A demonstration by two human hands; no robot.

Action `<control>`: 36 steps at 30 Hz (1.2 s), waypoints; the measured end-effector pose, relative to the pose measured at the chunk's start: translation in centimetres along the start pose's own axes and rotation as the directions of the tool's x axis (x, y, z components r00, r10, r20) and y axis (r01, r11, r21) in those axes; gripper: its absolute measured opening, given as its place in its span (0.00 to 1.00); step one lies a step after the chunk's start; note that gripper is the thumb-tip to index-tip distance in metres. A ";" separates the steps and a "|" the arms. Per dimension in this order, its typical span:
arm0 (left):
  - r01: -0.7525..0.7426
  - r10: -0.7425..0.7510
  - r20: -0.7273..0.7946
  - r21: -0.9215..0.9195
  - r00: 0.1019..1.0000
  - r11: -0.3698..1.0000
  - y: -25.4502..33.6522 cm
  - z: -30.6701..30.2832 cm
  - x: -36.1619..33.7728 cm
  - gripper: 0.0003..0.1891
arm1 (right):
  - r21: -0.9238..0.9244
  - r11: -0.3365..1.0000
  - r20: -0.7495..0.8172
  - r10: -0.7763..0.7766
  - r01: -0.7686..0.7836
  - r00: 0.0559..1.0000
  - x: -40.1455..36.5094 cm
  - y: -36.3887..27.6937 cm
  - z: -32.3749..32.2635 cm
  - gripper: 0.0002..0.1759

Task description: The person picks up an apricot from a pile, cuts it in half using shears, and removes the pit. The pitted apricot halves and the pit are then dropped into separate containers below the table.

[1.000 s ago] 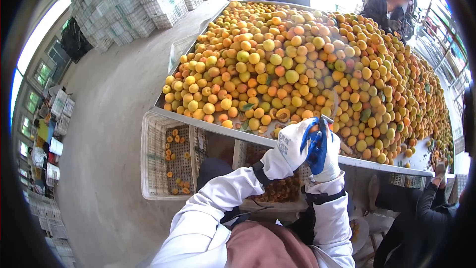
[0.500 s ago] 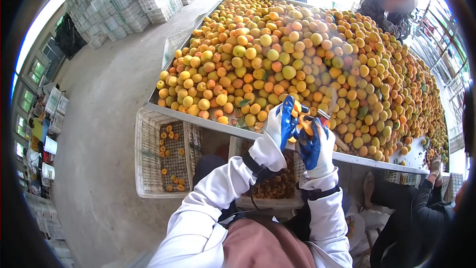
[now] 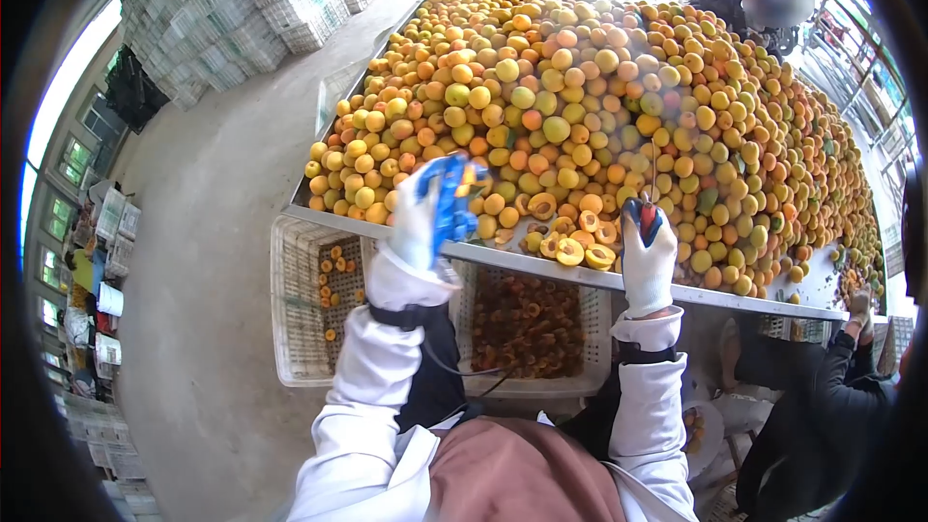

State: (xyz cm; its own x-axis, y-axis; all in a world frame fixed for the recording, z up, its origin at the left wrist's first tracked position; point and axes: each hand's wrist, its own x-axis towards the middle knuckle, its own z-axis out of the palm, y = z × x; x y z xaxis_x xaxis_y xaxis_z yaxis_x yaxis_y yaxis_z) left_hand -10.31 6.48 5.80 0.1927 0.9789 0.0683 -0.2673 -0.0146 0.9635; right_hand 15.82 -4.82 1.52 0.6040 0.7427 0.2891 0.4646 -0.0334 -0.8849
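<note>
head: apricot halves (image 3: 570, 251) between left hand (image 3: 432, 213), grip unclear, and right hand (image 3: 649, 256), clenching tool (image 3: 648, 218).

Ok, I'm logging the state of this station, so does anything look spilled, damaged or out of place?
No spill shows on the visible floor. A green leaf lies among the whole fruit, and the dark pieces below look much browner than the cut halves above, perhaps partly from shade.

A pale concrete floor (image 3: 213, 232) is being lit by daylight. Small-paned windows (image 3: 75, 160) are being framed by the wall (image 3: 68, 189) along the left edge. Floor space at upper left is being taken up by stacked pale crates (image 3: 232, 14).
</note>
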 end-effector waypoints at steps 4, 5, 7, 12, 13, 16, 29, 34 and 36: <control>0.126 -0.042 -0.171 0.517 0.984 0.846 2.5 -11.7 -3.0 0.17 | -0.123 0.992 -0.008 0.039 -0.039 0.999 0.2 -0.1 0.1 0.21; -0.017 0.207 -0.089 0.886 0.974 0.463 2.1 -15.0 -3.7 0.17 | -0.073 0.997 -0.005 0.016 -0.017 1.000 0.2 -0.3 0.0 0.20; 0.006 0.407 0.207 0.885 0.890 -0.465 2.5 -17.5 -5.6 0.22 | -0.081 0.997 -0.005 -0.020 0.020 1.000 0.0 -0.9 -0.3 0.17; -0.304 0.390 0.290 0.952 0.874 -0.028 2.2 -13.2 -3.5 0.22 | -0.063 0.998 0.056 -0.002 0.006 0.998 -0.5 -2.1 0.5 0.16; -0.383 0.393 0.385 0.920 0.835 -0.088 1.1 -11.3 -2.1 0.20 | 0.002 1.000 0.074 0.011 -0.012 0.997 -0.6 -2.0 0.8 0.16; -0.566 0.108 0.557 0.819 0.823 0.092 -1.5 -4.4 1.6 0.19 | -0.051 0.998 0.071 -0.039 0.043 0.997 -0.6 -1.2 1.5 0.16; -0.546 -0.388 0.459 0.824 0.799 -0.150 -8.3 2.5 5.6 0.24 | 0.063 0.977 0.061 -0.207 0.203 0.976 -0.8 -1.1 0.0 0.07; 0.230 -0.237 0.461 0.072 0.855 0.971 -2.8 2.2 4.4 0.21 | 0.278 0.959 0.357 -0.043 -0.062 0.933 -2.0 -2.7 -0.3 0.08; 0.150 -0.129 0.430 -0.015 0.893 0.989 -1.0 3.4 3.0 0.25 | 0.215 0.954 0.246 -0.261 0.210 0.933 -2.5 -3.3 0.4 0.08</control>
State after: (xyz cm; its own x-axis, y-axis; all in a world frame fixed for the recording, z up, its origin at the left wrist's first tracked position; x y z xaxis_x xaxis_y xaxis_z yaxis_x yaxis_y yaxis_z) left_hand -6.23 8.75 5.89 0.6130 0.7886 0.0480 -0.2491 0.1353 0.9590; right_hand 12.52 -6.25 3.61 0.2831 0.8667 0.4106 0.4306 0.2677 -0.8619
